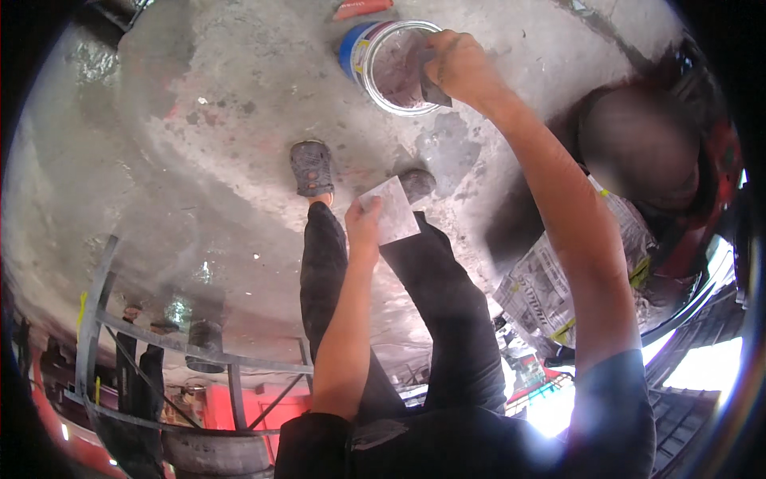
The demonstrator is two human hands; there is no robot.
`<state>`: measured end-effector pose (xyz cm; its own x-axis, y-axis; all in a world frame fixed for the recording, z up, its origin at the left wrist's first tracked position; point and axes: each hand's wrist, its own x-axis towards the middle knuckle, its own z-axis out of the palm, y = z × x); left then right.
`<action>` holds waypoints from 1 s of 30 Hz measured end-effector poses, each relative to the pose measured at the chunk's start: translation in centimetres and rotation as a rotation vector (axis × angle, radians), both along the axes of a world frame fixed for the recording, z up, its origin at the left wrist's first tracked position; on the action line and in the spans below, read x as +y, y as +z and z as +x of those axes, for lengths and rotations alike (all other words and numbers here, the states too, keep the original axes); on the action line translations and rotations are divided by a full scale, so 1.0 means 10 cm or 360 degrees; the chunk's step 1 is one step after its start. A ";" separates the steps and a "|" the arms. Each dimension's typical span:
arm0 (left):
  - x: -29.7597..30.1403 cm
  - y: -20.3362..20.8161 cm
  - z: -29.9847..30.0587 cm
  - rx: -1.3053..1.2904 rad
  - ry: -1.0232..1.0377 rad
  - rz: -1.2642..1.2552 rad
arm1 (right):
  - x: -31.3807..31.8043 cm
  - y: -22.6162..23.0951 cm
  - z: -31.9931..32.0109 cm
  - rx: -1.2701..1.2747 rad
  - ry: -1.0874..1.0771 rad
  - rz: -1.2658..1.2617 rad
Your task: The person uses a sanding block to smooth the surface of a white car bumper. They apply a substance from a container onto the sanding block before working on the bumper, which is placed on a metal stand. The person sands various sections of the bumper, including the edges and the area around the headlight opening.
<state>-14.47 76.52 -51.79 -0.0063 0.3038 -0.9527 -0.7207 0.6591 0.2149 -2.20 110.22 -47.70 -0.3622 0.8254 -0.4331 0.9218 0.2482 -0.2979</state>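
Observation:
My right hand (467,68) reaches out to an open can (391,103) on the floor. Its fingers grip a dark flat piece (435,92), like a spreader, whose lower end lies over the can's right rim. The can has a silver rim, a blue side and a greyish-pink mass inside. Whether the dark piece touches that mass is hidden by my hand. Lower down, over my legs, my left hand (365,226) pinches a pale square board (392,212) by its left edge, thumb on top. Faint smears mark the board's face.
An orange-red packet (363,9) lies behind the can. At right stands a dark round wheel (638,148), with newspaper sheets (542,291) held by yellow-green tape below it. A grey metal frame (199,351) stands at lower left. The concrete floor (231,160) is stained and wet in patches.

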 end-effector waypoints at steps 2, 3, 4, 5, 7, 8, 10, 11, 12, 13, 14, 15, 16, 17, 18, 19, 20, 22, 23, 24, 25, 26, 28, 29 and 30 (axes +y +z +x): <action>0.01 0.03 -0.02 -0.0019 0.0018 0.0002 | -0.03 -0.03 0.01 0.0024 0.0057 0.0069; 0.02 0.04 -0.02 -0.0027 0.0002 0.0009 | -0.03 -0.03 0.02 0.0066 0.0038 0.0043; 0.03 0.05 -0.04 -0.0031 -0.0013 0.0021 | -0.03 -0.02 0.03 0.0073 -0.0007 -0.0006; 0.03 0.06 -0.05 -0.0030 -0.0030 0.0022 | -0.02 -0.01 0.04 0.0081 -0.0052 -0.0054; 0.05 0.07 -0.06 -0.0060 -0.0020 0.0015 | -0.01 0.05 0.07 0.0132 -0.0101 -0.0051; 0.06 0.08 -0.07 -0.0079 -0.0010 0.0023 | -0.02 0.07 0.08 0.0188 -0.0111 -0.0035; 0.07 0.08 -0.08 -0.0062 -0.0028 0.0009 | -0.03 0.11 0.09 0.0134 -0.0096 -0.0061; 0.07 0.07 -0.09 -0.0058 -0.0035 0.0011 | -0.04 0.12 0.09 0.0121 -0.0097 -0.0062; 0.07 0.07 -0.09 -0.0040 -0.0040 0.0004 | -0.05 0.11 0.09 0.0125 -0.0052 -0.0013; 0.06 0.07 -0.09 -0.0022 -0.0043 -0.0004 | -0.07 0.11 0.08 0.0129 -0.0021 0.0040; 0.06 0.06 -0.09 -0.0003 -0.0065 -0.0043 | -0.08 0.10 0.08 0.0105 -0.0003 0.0063; 0.05 0.06 -0.09 -0.0019 -0.0028 0.0012 | -0.09 0.10 0.08 0.0121 0.0008 0.0059; 0.05 0.06 -0.09 -0.0037 -0.0012 0.0036 | -0.10 0.10 0.08 0.0106 0.0004 0.0026; 0.04 0.06 -0.10 -0.0067 0.0006 0.0065 | -0.11 0.09 0.09 0.0090 -0.0011 -0.0014; 0.03 0.06 -0.10 -0.0061 0.0016 0.0062 | -0.12 0.09 0.09 0.0091 -0.0008 -0.0018; 0.03 0.05 -0.11 -0.0062 0.0030 0.0067 | -0.13 0.08 0.08 0.0094 -0.0013 -0.0025; 0.03 0.05 -0.11 -0.0064 0.0044 0.0073 | -0.13 0.07 0.08 0.0098 -0.0018 -0.0031; 0.03 0.05 -0.11 -0.0054 0.0040 0.0046 | -0.12 0.03 0.05 0.0089 0.0034 -0.0015; 0.03 0.05 -0.12 -0.0051 0.0031 0.0026 | -0.11 0.01 0.04 0.0070 0.0046 -0.0014; 0.03 0.04 -0.11 -0.0043 0.0028 0.0040 | -0.10 -0.03 0.03 0.0077 0.0024 -0.0050; 0.03 0.04 -0.11 -0.0039 0.0020 0.0048 | -0.10 -0.08 0.01 0.0069 -0.0012 -0.0093; 0.02 0.03 -0.11 -0.0034 0.0011 0.0056 | -0.09 -0.12 0.00 0.0085 -0.0018 -0.0114; 0.02 0.02 -0.12 -0.0051 0.0046 0.0058 | -0.08 -0.19 0.01 0.0079 0.0057 -0.0009; 0.01 0.02 -0.12 -0.0060 0.0058 0.0043 | -0.08 -0.22 0.02 0.0088 0.0109 0.0053; 0.01 0.01 -0.13 -0.0053 0.0061 0.0054 | -0.09 -0.23 0.04 0.0099 0.0106 0.0046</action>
